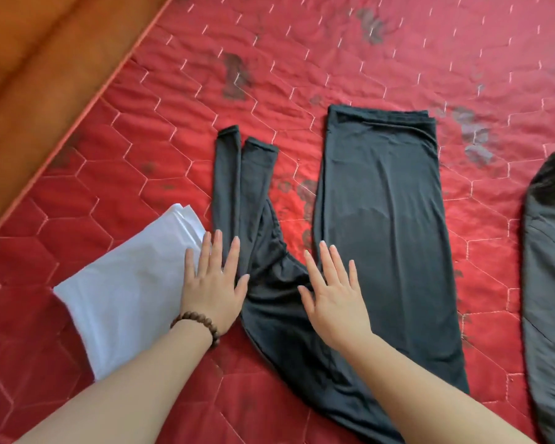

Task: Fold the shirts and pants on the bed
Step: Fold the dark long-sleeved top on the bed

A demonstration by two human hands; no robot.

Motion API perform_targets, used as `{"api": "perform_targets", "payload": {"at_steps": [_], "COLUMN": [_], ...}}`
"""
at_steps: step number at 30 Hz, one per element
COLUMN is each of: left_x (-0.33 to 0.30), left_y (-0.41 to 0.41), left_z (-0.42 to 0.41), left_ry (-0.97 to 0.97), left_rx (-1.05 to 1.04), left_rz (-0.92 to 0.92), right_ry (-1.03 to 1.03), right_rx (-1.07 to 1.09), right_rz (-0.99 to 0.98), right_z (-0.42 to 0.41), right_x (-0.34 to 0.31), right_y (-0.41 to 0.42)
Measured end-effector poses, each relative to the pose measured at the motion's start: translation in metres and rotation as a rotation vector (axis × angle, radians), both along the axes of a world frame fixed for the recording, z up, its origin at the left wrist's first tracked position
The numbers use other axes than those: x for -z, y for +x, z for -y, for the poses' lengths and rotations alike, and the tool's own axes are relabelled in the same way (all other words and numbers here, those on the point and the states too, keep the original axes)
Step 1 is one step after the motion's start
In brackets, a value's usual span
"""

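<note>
Pressing: I have both hands flat, palms down, on the dark shirt [375,219] spread over the red quilted bedcover [302,52].
Left hand: my left hand [213,288] lies wide, fingers straight and spread; it rests where the two sleeves run up side by side, with the thumb on the dark cloth and the outer fingers over the edge of the white folded garment [125,299].
Right hand: my right hand [332,293] is just as wide, fingers straight, pressing the shirt at the crease between the bunched shoulder area and the long flat body panel.
Wrist: a brown bead bracelet [197,322] sits on my left wrist.
Dark shirt: it lies in the middle of the bed; the body is a long, narrow, smooth panel with its hem at the far end, and both sleeves point away from me, cuffs [247,144] near each other, left of the body with bare bedcover between.
White garment: folded into a rectangle, just left of the sleeves, angled toward the bed's edge.
Right edge: another dark grey garment [548,267] lies apart from the shirt, cut off by the picture; I cannot tell what kind it is.
Far left: an orange-brown surface [29,59] runs beyond the piped edge of the bedcover.
</note>
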State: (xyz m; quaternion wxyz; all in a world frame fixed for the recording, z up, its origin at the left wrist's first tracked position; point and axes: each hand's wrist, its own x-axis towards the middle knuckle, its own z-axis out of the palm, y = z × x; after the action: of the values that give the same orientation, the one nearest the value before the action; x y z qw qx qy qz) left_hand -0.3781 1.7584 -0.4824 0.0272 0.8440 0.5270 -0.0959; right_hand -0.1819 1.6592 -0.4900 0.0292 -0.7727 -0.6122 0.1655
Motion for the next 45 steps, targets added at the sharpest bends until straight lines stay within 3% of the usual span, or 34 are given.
{"api": "perform_targets", "payload": {"at_steps": [2, 10, 15, 24, 29, 36, 41, 45], "left_x": [0.020, 0.050, 0.056, 0.047, 0.030, 0.033, 0.051, 0.064], "left_y": [-0.043, -0.063, -0.098, -0.157, -0.092, 0.034, 0.066, 0.078], "left_z": [-0.040, -0.049, -0.069, -0.109, -0.138, -0.207, -0.244, -0.256], "left_ry": [-0.020, -0.143, -0.148, -0.156, -0.054, -0.040, -0.052, -0.044], "left_rx": [-0.137, -0.242, -0.269, -0.452, -0.375, -0.258, -0.294, -0.352], "left_rz": [-0.027, 0.036, 0.114, 0.103, 0.178, 0.424, 0.434, 0.433], "right_ry": [0.029, -0.001, -0.008, 0.040, 0.174, 0.131, 0.008, 0.037], "right_rx": [-0.079, -0.061, -0.158, -0.230, 0.004, 0.349, 0.296, 0.277], "right_rz": [-0.016, 0.027, 0.031, -0.143, -0.206, -0.338, -0.208, -0.085], "right_z": [-0.057, -0.135, -0.159, -0.193, -0.230, -0.281, -0.310, -0.324], "right_x": [0.018, 0.037, 0.044, 0.038, 0.030, 0.020, 0.022, 0.028], "right_y": [-0.038, -0.089, -0.116, -0.106, -0.076, -0.018, 0.000, 0.005]}}
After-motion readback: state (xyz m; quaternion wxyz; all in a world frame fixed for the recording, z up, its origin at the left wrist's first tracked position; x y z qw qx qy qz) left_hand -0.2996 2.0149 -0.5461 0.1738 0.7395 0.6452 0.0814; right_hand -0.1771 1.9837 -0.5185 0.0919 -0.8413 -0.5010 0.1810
